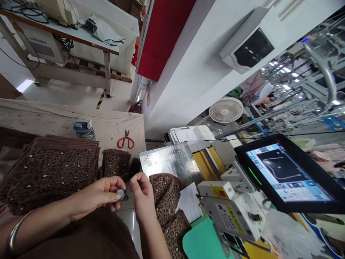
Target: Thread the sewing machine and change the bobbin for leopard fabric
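We see a small round silvery metal bobbin [121, 194] pinched between thumb and fingers of the left hand [94, 197], low in the near centre. The right hand [142, 194] sits just beside it, fingertips closed on a fine dark thread [126, 175]. Just right lies a crumpled brown leopard-print fabric piece [165, 196]; left, a flat stack of the same soft cloth [51, 169]. Farther off, red-handled scissors [125, 140] rest on the beige cloth-covered table [40, 117].
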`<state>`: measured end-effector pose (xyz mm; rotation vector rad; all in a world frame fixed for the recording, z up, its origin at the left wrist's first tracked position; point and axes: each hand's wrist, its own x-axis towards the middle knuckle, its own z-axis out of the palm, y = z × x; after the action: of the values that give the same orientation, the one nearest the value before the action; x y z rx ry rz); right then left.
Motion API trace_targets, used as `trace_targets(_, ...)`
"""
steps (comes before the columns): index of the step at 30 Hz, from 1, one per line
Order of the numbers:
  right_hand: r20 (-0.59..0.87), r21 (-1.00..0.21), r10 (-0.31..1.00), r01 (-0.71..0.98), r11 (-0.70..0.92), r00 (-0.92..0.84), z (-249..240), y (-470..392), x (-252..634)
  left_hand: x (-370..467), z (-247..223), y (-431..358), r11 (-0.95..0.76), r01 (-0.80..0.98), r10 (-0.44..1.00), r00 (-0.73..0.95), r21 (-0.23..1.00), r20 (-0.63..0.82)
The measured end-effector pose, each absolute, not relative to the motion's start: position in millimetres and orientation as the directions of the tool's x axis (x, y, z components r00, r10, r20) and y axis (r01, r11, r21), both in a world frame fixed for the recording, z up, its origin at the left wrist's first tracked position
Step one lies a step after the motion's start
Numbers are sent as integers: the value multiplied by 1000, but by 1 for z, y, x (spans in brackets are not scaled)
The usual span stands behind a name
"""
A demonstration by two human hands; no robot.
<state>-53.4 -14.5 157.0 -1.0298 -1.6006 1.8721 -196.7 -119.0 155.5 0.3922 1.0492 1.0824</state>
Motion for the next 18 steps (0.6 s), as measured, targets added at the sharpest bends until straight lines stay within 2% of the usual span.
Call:
trace_targets(4,-228,-972,643,205,-112,-731,159,-17,-69,-200,149,-130,379,-490,913,58,785,-404)
trace_targets(7,-242,-958,707,278,-68,-664,143,-19,-74,-209,153,-137,365,-546,914,54,754,-403)
trace_targets(9,-354,-933,730,274,-234,-584,125,-23,-78,-215,155,-141,367,-607,903,51,705,-426)
trace_targets(11,-534,-838,656,229,-496,-534,103,-27,-85,-220,153,-143,367,-679,885,45,636,-463)
trace_targets(13,-660,-716,552,203,-668,-509,80,-30,-96,-224,146,-147,368,-722,865,34,586,-501)
trace_targets(18,-810,-561,403,365,-743,-425,16,-19,-144,-231,116,-167,393,-677,867,47,622,-497)
